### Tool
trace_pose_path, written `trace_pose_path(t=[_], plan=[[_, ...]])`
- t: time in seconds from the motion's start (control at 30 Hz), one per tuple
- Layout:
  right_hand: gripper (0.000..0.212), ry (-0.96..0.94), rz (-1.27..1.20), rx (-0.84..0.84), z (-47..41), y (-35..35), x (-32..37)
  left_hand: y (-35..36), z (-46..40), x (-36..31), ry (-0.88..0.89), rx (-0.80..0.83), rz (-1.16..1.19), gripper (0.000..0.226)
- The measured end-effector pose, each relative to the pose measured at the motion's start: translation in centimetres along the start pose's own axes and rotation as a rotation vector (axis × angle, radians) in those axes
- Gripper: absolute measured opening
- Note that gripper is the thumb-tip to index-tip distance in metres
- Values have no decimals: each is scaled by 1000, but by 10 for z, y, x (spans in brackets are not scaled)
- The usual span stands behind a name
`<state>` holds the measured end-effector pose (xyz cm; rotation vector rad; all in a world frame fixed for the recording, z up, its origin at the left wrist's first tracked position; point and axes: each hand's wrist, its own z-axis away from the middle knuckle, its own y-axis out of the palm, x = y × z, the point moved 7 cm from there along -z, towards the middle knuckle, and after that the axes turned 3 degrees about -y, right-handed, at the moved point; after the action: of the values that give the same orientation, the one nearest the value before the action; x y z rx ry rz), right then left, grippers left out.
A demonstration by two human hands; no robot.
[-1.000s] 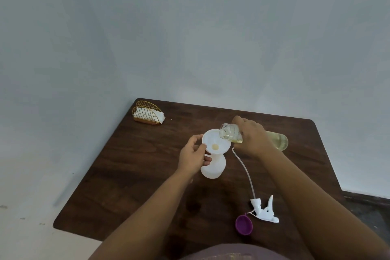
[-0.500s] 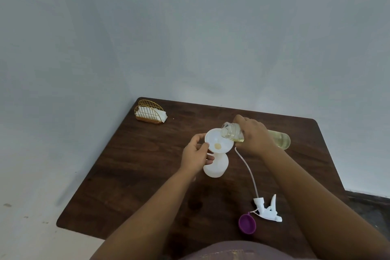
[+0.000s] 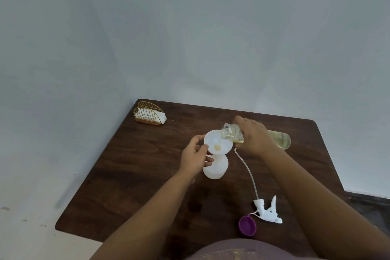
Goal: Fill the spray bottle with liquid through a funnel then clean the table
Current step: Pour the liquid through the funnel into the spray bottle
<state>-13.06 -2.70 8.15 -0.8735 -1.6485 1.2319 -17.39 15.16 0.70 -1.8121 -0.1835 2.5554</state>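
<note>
Two forearms of yours reach in from the near edge of the dark wooden bench [image 3: 130,175]. Closest to you, near that edge on the right, a purple cap [image 3: 247,226] lies on its side, just beside the white spray head [image 3: 267,211], whose thin dip tube [image 3: 245,166] runs away toward the middle of the bench. To the left of these, the near left part of the wood lies bare out to its rounded corner.

Mid-bench stands the white spray bottle [image 3: 215,167], upright, with the white funnel [image 3: 218,142] seated in its neck. Your left hand [image 3: 196,159] has its grip pinched on the funnel's left rim, thumb and fingers curled round it. A small pool of yellowish liquid sits at the funnel's throat.

Your right hand [image 3: 256,138] has its grip wrapped round a clear refill bottle [image 3: 278,139] of pale yellow liquid, tipped nearly level, its open mouth over the funnel's right rim.

Farther off, at the far left corner, a gold wire napkin holder [image 3: 148,113] with white napkins sits close to the edge and the wall.
</note>
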Motion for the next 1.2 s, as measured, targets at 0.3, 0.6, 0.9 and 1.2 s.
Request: trace_pose_path(t=[0.3,0.6,0.9,1.2], plan=[[45,-10,20,-9,-1,-2,1,0,0,0,-2,-2,-16,29],[45,-2,12,-3,-1,-4,0,1,1,-2,-7,-6,-16,31],[44,-5,32,3,1,-2,4,0,2,-3,-15,-5,-27,32],[39,-29,36,-11,3,-5,11,0,3,-5,-9,-1,-51,31]])
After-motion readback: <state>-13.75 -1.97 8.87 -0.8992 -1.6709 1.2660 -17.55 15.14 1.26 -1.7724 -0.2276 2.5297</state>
